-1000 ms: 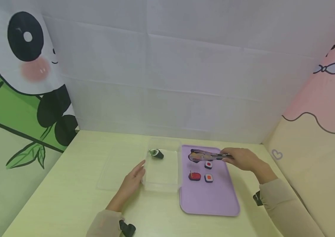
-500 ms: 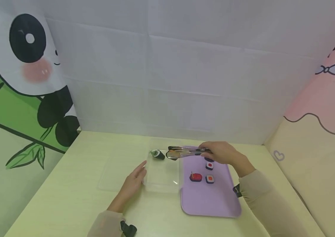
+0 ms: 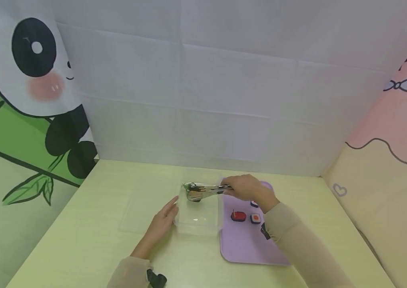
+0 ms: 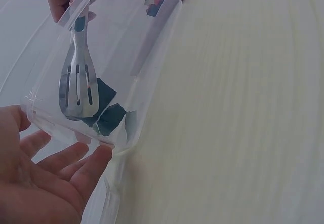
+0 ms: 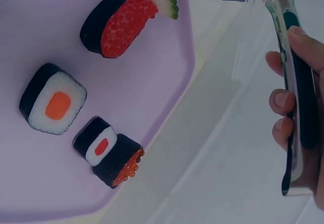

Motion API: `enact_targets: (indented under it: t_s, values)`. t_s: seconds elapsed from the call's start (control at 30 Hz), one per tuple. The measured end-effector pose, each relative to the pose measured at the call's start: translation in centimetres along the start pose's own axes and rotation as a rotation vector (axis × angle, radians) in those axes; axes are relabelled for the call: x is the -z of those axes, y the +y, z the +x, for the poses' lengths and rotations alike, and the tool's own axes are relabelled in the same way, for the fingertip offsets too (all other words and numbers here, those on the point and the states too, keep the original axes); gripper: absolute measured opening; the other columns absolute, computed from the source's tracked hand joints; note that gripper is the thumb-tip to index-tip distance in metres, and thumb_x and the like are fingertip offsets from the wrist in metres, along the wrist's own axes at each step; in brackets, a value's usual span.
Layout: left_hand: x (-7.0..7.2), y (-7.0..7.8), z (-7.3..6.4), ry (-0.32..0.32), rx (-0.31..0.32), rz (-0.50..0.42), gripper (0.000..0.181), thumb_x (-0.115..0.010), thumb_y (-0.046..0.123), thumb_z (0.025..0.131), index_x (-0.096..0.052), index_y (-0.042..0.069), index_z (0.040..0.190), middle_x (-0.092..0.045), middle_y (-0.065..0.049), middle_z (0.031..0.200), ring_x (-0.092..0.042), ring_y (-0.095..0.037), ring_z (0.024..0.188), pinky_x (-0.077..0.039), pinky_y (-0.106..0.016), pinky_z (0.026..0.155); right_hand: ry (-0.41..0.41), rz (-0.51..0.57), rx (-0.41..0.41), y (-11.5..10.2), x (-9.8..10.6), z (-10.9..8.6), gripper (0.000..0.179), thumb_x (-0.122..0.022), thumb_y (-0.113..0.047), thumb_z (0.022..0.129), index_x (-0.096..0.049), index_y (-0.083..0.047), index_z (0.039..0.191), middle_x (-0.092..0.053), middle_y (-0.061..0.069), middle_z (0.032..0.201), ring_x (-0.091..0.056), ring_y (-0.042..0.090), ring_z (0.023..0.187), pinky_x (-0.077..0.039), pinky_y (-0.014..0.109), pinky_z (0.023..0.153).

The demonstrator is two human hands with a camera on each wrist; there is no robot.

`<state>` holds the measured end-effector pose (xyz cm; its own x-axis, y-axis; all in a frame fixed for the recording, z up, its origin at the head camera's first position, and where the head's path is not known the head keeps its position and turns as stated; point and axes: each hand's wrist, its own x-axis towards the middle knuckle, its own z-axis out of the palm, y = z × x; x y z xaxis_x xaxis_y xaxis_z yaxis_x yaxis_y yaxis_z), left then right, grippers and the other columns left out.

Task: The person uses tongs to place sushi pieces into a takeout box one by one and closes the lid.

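Note:
My right hand [image 3: 244, 188] grips metal tongs [image 3: 208, 191], whose ends are down in a clear plastic box [image 3: 198, 230]. A dark-wrapped sushi piece [image 4: 105, 93] shows at the tongs' slotted head in the left wrist view, largely covered by it. Beside it in the box lies another dark-wrapped piece [image 4: 112, 119], which has a green end in the head view. My left hand [image 3: 162, 220] touches the box's left wall with outstretched fingers. In the right wrist view, the right fingers and thumb wrap the tongs' dark-sided handle [image 5: 304, 87].
A purple tray [image 3: 250, 250] lies right of the box. On it are a red-topped sushi [image 5: 124, 24], an orange-centred roll [image 5: 55, 102], a small red-centred roll [image 5: 101, 144] and a roe-topped piece [image 5: 120, 161]. A clear flat sheet, perhaps a lid [image 3: 138, 212], lies left of the box.
My right hand has carried the tongs, with a sushi piece in them, leftward from above the tray and down into the box. The left hand has stayed at the box's side.

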<state>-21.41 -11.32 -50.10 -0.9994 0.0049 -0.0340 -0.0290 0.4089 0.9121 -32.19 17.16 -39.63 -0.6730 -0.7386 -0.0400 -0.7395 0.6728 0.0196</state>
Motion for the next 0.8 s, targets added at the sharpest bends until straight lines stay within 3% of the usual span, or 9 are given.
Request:
enact_targets:
  t_s: [0.17,0.27,0.4,0.6,0.8]
  values:
    - [-0.1,-0.1,0.0,-0.009,-0.009,-0.009,0.048,-0.042,0.028,0.106,-0.038,0.012,0.151,-0.046,-0.025,0.142,-0.058,-0.024,0.087,-0.045,-0.054,0.089,0.012,-0.018,0.016,-0.7,-0.4,0.7,0.013,-0.067,-0.032,0.093,-0.066,-0.023,0.103,-0.059,-0.014,0.084,-0.05,0.006,0.064,-0.049,0.032,0.06]
    - [-0.2,-0.2,0.0,-0.008,-0.011,-0.018,0.048,-0.042,0.029,0.106,-0.038,0.013,0.151,-0.046,-0.024,0.142,-0.06,-0.034,0.102,-0.043,-0.057,0.094,-0.025,-0.019,-0.007,-1.2,-0.6,1.1,0.012,-0.066,-0.033,0.094,-0.065,-0.023,0.101,-0.056,-0.013,0.083,-0.051,0.007,0.064,-0.049,0.033,0.059]
    - [-0.2,-0.2,0.0,-0.008,-0.014,-0.032,0.048,-0.042,0.03,0.106,-0.037,0.014,0.151,-0.046,-0.023,0.143,-0.047,-0.043,0.125,-0.036,-0.061,0.1,-0.071,-0.019,-0.04,-1.7,-0.5,1.3,0.013,-0.064,-0.034,0.095,-0.064,-0.023,0.102,-0.055,-0.012,0.083,-0.052,0.009,0.068,-0.049,0.035,0.062]
    - [-0.3,0.2,-0.2,-0.012,0.006,-0.036,0.049,-0.042,0.03,0.106,-0.036,0.015,0.152,-0.045,-0.023,0.144,-0.045,-0.044,0.128,-0.035,-0.061,0.102,-0.047,0.001,-0.031,-1.8,0.3,0.6,0.014,-0.065,-0.033,0.094,-0.065,-0.021,0.102,-0.055,-0.012,0.081,-0.051,0.009,0.067,-0.05,0.034,0.062]
    - [-0.2,0.5,-0.5,-0.005,0.026,-0.013,0.049,-0.042,0.031,0.106,-0.036,0.015,0.152,-0.044,-0.022,0.144,-0.045,-0.043,0.128,-0.037,-0.06,0.101,0.003,0.04,-0.051,-0.8,1.6,-1.7,0.023,-0.065,-0.032,0.095,-0.065,-0.018,0.112,-0.061,-0.01,0.089,-0.052,0.008,0.068,-0.05,0.033,0.064]
